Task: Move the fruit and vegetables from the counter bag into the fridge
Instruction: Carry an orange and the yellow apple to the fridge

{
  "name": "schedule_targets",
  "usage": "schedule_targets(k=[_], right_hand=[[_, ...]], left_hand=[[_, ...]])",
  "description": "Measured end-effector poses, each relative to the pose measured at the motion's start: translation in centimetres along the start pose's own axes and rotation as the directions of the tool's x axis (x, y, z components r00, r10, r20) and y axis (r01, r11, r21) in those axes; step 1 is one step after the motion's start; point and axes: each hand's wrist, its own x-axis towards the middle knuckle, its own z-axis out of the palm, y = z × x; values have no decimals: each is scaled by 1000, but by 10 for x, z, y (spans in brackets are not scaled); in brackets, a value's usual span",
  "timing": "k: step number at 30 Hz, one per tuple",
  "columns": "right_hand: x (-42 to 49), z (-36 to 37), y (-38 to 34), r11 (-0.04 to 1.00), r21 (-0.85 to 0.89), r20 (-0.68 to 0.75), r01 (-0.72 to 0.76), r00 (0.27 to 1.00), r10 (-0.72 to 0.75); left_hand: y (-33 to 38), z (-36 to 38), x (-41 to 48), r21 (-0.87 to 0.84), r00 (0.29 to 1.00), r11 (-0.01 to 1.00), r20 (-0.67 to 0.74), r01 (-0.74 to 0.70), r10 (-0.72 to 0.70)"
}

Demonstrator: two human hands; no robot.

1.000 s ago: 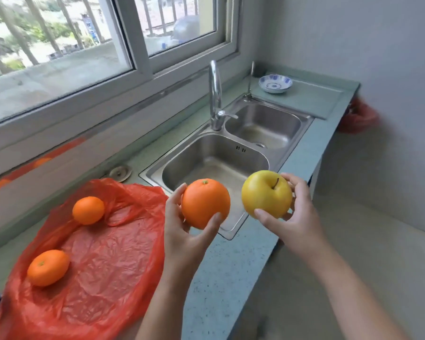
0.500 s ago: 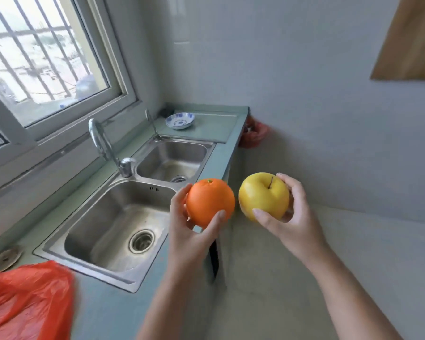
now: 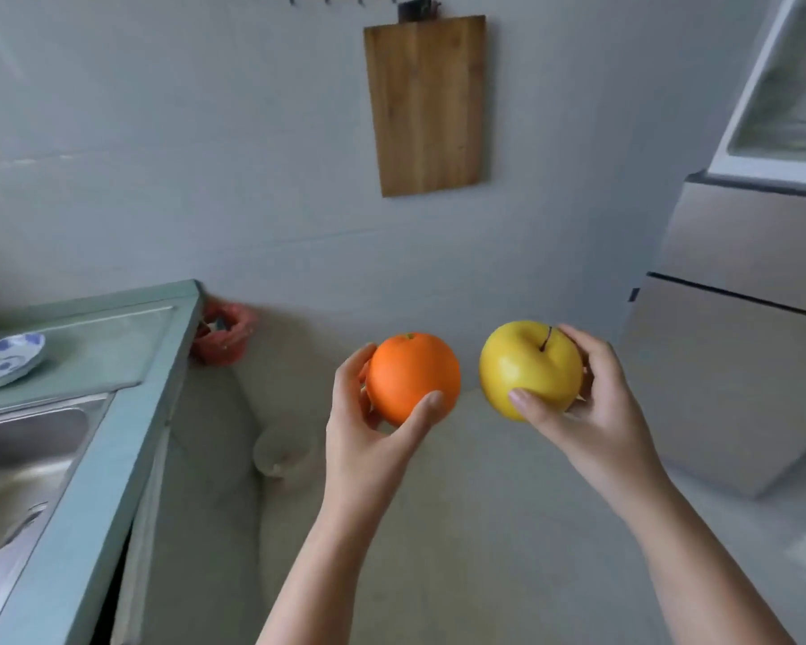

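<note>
Fruit carried in both hands

Fridge (image 3: pixel 736 365) stood at the right, its upper compartment open. One left hand (image 3: pixel 368 439) gripped one orange (image 3: pixel 413 377); one right hand (image 3: pixel 587 412) gripped one yellow apple (image 3: pixel 529 367), both held in the air, just apart.

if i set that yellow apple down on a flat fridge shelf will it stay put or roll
The yellow apple looks round and smooth, so on its side it would probably roll. Set stem up it likely settles. Its glossy skin may be a little slippery, though the right hand wraps it with fingers and thumb.
</note>
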Motion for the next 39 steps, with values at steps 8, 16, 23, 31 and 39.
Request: schedule_targets(k=[8, 16, 23, 31, 39], right_hand=[[59, -70, 30, 993, -94, -284, -74, 958, 45], [143, -96, 40, 978, -169, -524, -121, 851, 15], [174, -145, 52, 941, -238, -701, -239, 713, 4], [212, -223, 82, 922, -250, -760, -295, 650, 2], [265, -330, 104, 904, -269, -788, -333, 615, -8]], left_hand=[[-19, 115, 83, -109, 955, 994, 296, -7, 39], [-27, 193, 185, -225, 858, 972, 483, -71, 175], [-29, 278, 229, -300, 749, 950, 611, -80, 256], [-24, 399, 238, -333, 645, 941, 708, -54, 287], [-12, 520, 250, -330, 647, 942, 705, -61, 289]])
